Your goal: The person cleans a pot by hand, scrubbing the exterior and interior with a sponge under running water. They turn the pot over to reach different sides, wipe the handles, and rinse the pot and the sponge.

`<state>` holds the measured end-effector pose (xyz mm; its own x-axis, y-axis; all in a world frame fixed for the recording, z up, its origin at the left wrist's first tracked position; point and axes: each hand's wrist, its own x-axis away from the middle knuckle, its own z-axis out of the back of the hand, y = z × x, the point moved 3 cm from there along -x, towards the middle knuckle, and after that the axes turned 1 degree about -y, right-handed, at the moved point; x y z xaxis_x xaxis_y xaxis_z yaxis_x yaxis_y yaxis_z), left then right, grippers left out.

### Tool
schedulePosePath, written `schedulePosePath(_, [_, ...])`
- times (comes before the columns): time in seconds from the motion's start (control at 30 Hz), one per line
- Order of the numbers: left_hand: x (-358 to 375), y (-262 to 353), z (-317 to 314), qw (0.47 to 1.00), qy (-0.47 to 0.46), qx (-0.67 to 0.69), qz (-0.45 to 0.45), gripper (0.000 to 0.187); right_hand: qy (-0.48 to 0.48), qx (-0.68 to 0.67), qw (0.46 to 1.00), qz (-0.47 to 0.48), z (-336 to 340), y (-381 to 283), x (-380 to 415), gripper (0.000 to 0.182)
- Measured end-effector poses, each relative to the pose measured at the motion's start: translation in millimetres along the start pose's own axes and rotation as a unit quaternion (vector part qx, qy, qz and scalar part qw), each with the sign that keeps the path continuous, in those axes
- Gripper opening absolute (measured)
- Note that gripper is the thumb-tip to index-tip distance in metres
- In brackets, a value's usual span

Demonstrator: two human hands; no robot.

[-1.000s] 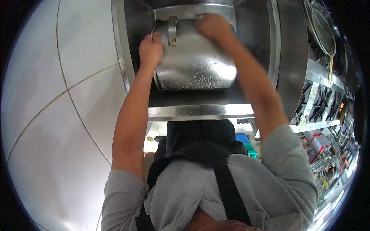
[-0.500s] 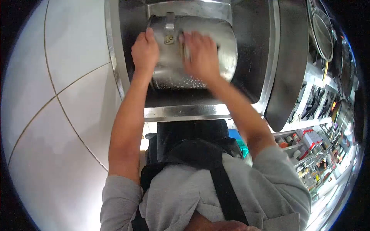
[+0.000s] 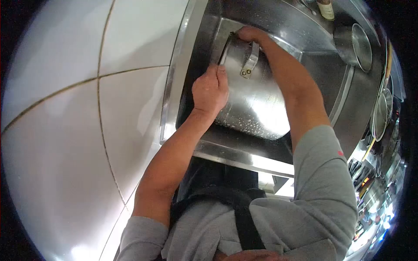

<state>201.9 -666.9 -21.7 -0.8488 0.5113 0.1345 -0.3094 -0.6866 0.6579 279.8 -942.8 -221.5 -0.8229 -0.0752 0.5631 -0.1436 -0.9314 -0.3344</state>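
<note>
A metal pot (image 3: 257, 98) lies on its side in the sink (image 3: 322, 71), its rim (image 3: 224, 55) toward the tiled wall on the left and its rounded wall turned up to the camera. The left hand (image 3: 211, 89) is at the near part of the rim, the fingers curled in and holding the edge, with the thumb lying against it. The right hand (image 3: 252, 34) is at the far end of the pot, just beyond the handle (image 3: 251, 61); its fingers are mostly hidden, so I cannot tell how far they are spread or whether they hold anything. The right forearm passes over the pot's right side. The handle stands out from the upper wall of the pot, between the two hands, with two rivets showing at its near end. White specks (image 3: 248, 125) dot the lower part of the pot, and a bright glare lies on its right side. Pale tiles (image 3: 139, 100) run up along the left of the sink, with brown joints between them. To the right of the sink is a metal table (image 3: 355, 93). A saucepan (image 3: 355, 47) is tipped near the far right corner, and a strainer (image 3: 381, 113) is farther right. The person wears a grey shirt (image 3: 324, 174) and a black strap (image 3: 248, 228).
</note>
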Motion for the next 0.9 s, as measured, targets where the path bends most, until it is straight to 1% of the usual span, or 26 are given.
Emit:
schedulePosePath(0.03, [0.9,-1.0,-0.2,1.000,-0.001,0.021,-0.003,0.039,-0.004,0.001,1.000,-0.001,7.9,-3.9,3.7,0.038])
schedulePosePath(0.07, [-1.5,0.2,0.8,1.000,0.002,0.029,-0.003,0.039,-0.034,0.064,0.997,0.032,17.5,-3.4,4.7,0.038])
schedulePosePath(0.13, [2.4,4.2,5.3,0.999,0.017,0.044,-0.023,0.038,-0.072,0.126,0.988,0.060,42.0,-22.7,37.0,0.038])
schedulePosePath(0.17, [3.2,4.7,5.8,0.998,0.015,0.048,-0.025,0.038,-0.019,0.057,0.998,0.005,74.0,-58.3,76.4,0.034])
schedulePosePath(0.2, [2.6,3.8,6.6,0.998,0.034,0.051,-0.032,0.039,0.036,-0.012,0.998,-0.050,95.7,-89.8,110.1,0.031])
schedulePosePath(0.23, [3.1,2.3,6.2,0.996,0.051,0.054,-0.039,0.040,0.036,-0.011,0.998,-0.054,99.2,-108.9,131.7,0.031])
schedulePosePath(0.27, [6.4,-3.3,3.5,0.996,0.047,0.056,-0.042,0.040,0.036,0.051,0.997,-0.035,99.8,-127.8,151.6,0.029])
schedulePosePath(0.3, [6.0,-11.2,2.4,0.990,0.063,0.118,-0.033,0.042,0.039,0.115,0.993,-0.013,101.3,-146.0,168.9,0.029])
schedulePosePath(0.33, [3.1,-13.1,2.9,0.980,0.077,0.182,-0.026,0.044,0.093,0.120,0.988,0.006,88.5,-161.7,185.3,0.026])
schedulePosePath(0.37, [3.1,-11.6,4.5,0.980,0.069,0.185,-0.030,0.044,0.144,0.122,0.982,0.022,70.0,-179.5,206.4,0.025])
schedulePosePath(0.43, [5.9,-10.7,8.8,0.970,0.054,0.237,0.013,0.039,0.165,0.123,0.979,-0.010,60.0,-230.6,261.2,0.027])
schedulePosePath(0.47, [8.5,-8.7,8.3,0.953,0.083,0.290,0.014,0.041,0.252,0.086,0.963,0.045,43.4,-241.3,283.1,0.029])
schedulePosePath(0.5, [9.1,-11.5,8.4,0.953,0.083,0.292,0.008,0.041,0.338,0.051,0.934,0.102,29.5,-244.2,299.7,0.032])
schedulePosePath(0.53, [8.8,-13.6,7.7,0.964,0.068,0.255,0.023,0.041,0.341,0.056,0.933,0.099,34.4,-243.7,307.6,0.032])
schedulePosePath(0.57, [5.7,-16.0,5.0,0.974,0.055,0.217,0.038,0.041,0.334,-0.023,0.942,0.024,41.4,-235.6,311.5,0.032])
schedulePosePath(0.6, [4.5,-14.0,5.1,0.973,0.055,0.219,0.037,0.041,0.322,-0.106,0.939,-0.050,46.3,-230.0,313.0,0.032])
schedulePosePath(0.63, [6.3,-10.4,5.3,0.980,0.065,0.187,0.013,0.042,0.339,-0.114,0.929,-0.096,74.2,-220.4,299.9,0.034])
schedulePosePath(0.67, [8.3,-7.9,5.6,0.985,0.074,0.153,-0.011,0.044,0.305,-0.085,0.932,-0.174,108.2,-209.9,278.7,0.030])
schedulePosePath(0.73, [11.9,-8.8,5.2,0.990,0.051,0.132,0.004,0.043,0.365,-0.011,0.919,-0.151,149.8,-182.3,219.0,0.031])
schedulePosePath(0.77, [9.8,-7.8,4.2,0.993,0.031,0.115,0.016,0.043,0.274,-0.010,0.944,-0.184,155.1,-164.0,168.2,0.035])
schedulePosePath(0.8, [7.8,-5.9,4.9,0.993,0.027,0.111,0.015,0.043,0.178,-0.011,0.960,-0.214,152.4,-144.1,122.2,0.042])
schedulePosePath(0.87, [7.7,-5.2,4.8,0.998,0.015,0.063,0.005,0.042,0.138,0.007,0.976,-0.169,93.8,-114.0,54.2,0.037])
schedulePosePath(0.9, [6.3,-10.3,0.7,0.998,0.011,0.058,0.012,0.042,0.132,0.000,0.977,-0.165,107.7,-117.5,54.3,0.037])
